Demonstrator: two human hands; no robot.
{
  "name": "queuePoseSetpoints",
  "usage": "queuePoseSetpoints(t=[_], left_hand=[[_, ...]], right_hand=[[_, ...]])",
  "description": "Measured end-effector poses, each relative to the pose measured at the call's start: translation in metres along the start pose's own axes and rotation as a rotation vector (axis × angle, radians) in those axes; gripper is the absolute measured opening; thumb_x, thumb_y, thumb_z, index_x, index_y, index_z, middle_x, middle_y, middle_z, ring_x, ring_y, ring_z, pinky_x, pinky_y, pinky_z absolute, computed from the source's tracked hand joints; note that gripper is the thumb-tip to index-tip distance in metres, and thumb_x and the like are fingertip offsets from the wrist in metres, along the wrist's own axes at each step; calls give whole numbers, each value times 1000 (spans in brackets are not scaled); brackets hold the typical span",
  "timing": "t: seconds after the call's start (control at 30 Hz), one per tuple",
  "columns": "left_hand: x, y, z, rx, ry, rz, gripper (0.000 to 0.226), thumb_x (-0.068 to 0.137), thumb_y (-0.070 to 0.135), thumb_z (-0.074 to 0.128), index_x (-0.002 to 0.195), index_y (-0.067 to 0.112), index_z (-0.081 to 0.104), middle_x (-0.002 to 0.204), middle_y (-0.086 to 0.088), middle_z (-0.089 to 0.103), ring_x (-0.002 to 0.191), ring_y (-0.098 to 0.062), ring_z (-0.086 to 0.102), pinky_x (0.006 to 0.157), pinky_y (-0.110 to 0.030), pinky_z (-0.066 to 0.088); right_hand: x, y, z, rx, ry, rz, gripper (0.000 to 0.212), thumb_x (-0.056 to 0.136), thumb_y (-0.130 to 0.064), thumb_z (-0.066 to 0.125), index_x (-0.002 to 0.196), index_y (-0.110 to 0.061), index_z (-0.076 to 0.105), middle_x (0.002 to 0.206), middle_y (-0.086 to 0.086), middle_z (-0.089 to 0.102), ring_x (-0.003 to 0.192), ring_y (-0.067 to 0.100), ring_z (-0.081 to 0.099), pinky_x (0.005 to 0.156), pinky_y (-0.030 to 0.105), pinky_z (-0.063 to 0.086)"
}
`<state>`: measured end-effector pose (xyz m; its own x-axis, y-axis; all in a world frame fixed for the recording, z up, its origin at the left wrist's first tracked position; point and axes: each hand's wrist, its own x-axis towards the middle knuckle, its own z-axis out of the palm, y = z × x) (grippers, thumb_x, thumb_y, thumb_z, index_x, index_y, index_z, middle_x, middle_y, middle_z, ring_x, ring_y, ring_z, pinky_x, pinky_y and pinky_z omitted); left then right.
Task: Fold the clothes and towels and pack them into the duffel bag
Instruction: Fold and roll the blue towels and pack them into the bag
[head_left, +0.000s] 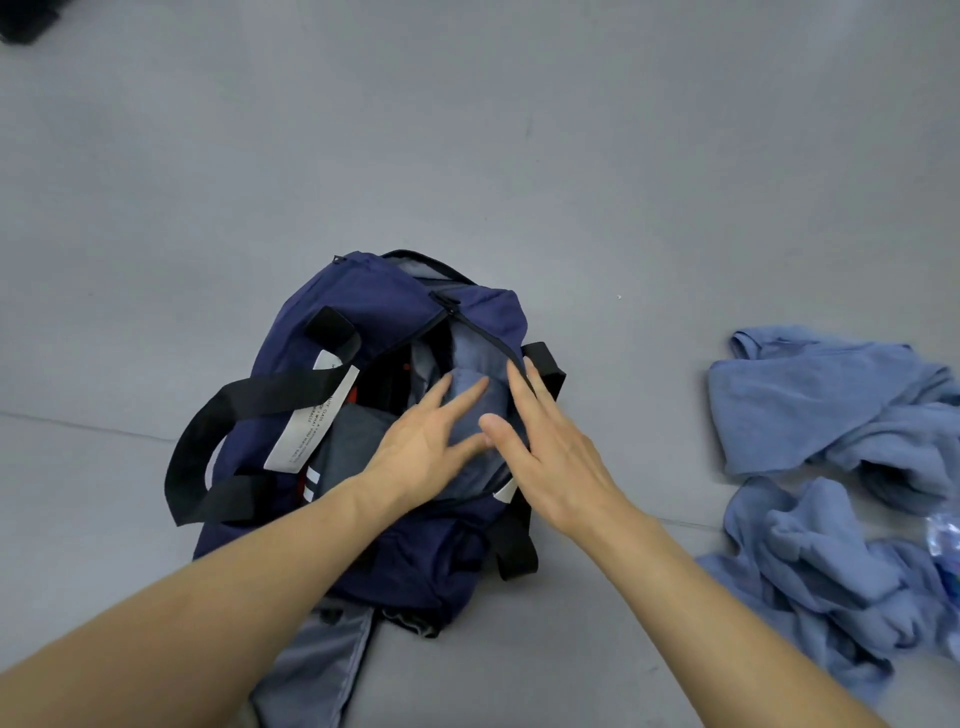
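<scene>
The bag (363, 322) lies on the grey floor straight in front of the person. Its long axis runs away from them, the far end tipped slightly left, and the unzipped mouth faces up. That way the opening runs along the line of both arms, which probably makes reaching in from the near end easier.

Both hands are over the mouth of the bag. The left hand (421, 441) lies flat with its fingers straight and a little spread, resting on a folded blue cloth (467, 395) inside the bag. The right hand (550, 447) is also flat. Its fingers reach to the bag's right zip edge and its thumb rests on the same cloth. Neither hand grips anything. They seem to be pressing the cloth down, likely to flatten it and leave room for more.

A grey item (353, 441) sits in the bag, left of the blue cloth. The black straps (270, 389) are splayed to the bag's left, and a white tag (311, 415) lies across that side, so both are clear of the opening.

Well right of the bag lies a pile (831, 415) of crumpled blue cloth, not yet folded, so much of the task remains. Grey fabric (322, 665) sticks out from under the bag's near end.
</scene>
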<state>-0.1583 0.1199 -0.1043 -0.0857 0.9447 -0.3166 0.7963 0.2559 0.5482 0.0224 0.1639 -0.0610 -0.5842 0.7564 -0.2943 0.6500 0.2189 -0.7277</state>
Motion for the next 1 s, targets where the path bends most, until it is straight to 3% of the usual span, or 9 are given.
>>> queuePoseSetpoints(t=[0.1, 0.23, 0.3, 0.43, 0.6, 0.7, 0.83, 0.93, 1.0], left_hand=[[-10, 7, -6, -17, 57, -19, 63, 98, 57, 45, 156, 46, 22, 167, 3, 18, 150, -20, 26, 113, -36, 32], [-38, 38, -3, -64, 136, 55, 56, 101, 55, 43, 154, 41, 31, 158, 8, 36, 142, -16, 37, 110, -37, 37], [-44, 42, -11, -26, 243, 97, 52, 102, 50, 46, 151, 33, 40, 149, 7, 46, 134, -17, 45, 105, -36, 40], [-48, 84, -11, 26, 372, 226, 36, 100, 37, 52, 134, 25, 56, 125, 6, 57, 109, -18, 54, 86, -33, 46], [-39, 132, 25, 61, 243, 426, 34, 100, 38, 53, 133, 29, 55, 119, 14, 54, 90, -4, 47, 73, -31, 48], [-35, 143, 56, 69, 101, 439, 43, 101, 48, 42, 141, 33, 46, 129, 12, 50, 104, -12, 54, 86, -36, 51], [-26, 137, 89, 129, -35, 391, 47, 101, 49, 41, 146, 35, 41, 139, 11, 47, 120, -16, 53, 96, -39, 49], [-24, 133, 101, 137, -76, 349, 45, 103, 43, 46, 146, 34, 41, 139, 11, 47, 122, -17, 52, 97, -40, 48], [-24, 132, 105, 127, -107, 327, 44, 103, 41, 46, 146, 34, 43, 139, 11, 48, 122, -17, 52, 98, -38, 47]], right_hand=[[-17, 1, -5, -32, -16, -12, 69, 98, -68, 29, 156, -49, -2, 163, -28, -10, 129, 6, 47, 110, 32, 38], [-84, 40, -36, -192, -87, -44, 66, 95, -71, 24, 152, -57, -6, 165, -24, -8, 151, 9, 19, 118, 34, 27], [-105, 67, -55, -310, -155, -6, 67, 94, -74, 23, 152, -56, -5, 165, -23, -8, 152, 11, 18, 119, 36, 27], [-161, 130, -107, -488, -131, 124, 83, 85, -83, 14, 157, -43, 19, 166, -12, 15, 146, 15, 33, 115, 32, 33], [-198, 189, -137, -585, -7, 307, 81, 86, -78, 20, 155, -37, 30, 162, -5, 31, 143, 23, 35, 117, 33, 29], [-201, 216, -125, -523, 23, 383, 84, 83, -83, 25, 155, -40, 28, 163, -4, 28, 145, 25, 31, 118, 39, 30], [-188, 239, -100, -452, 82, 464, 66, 92, -52, 61, 151, -35, 39, 158, 2, 36, 141, 30, 38, 113, 45, 37], [-173, 240, -93, -433, 225, 422, 40, 90, -33, 67, 128, -26, 61, 128, 6, 58, 114, 37, 55, 93, 48, 48], [-164, 230, -99, -428, 293, 372, 17, 89, -25, 66, 105, -21, 67, 102, 7, 62, 96, 37, 58, 82, 45, 47]])
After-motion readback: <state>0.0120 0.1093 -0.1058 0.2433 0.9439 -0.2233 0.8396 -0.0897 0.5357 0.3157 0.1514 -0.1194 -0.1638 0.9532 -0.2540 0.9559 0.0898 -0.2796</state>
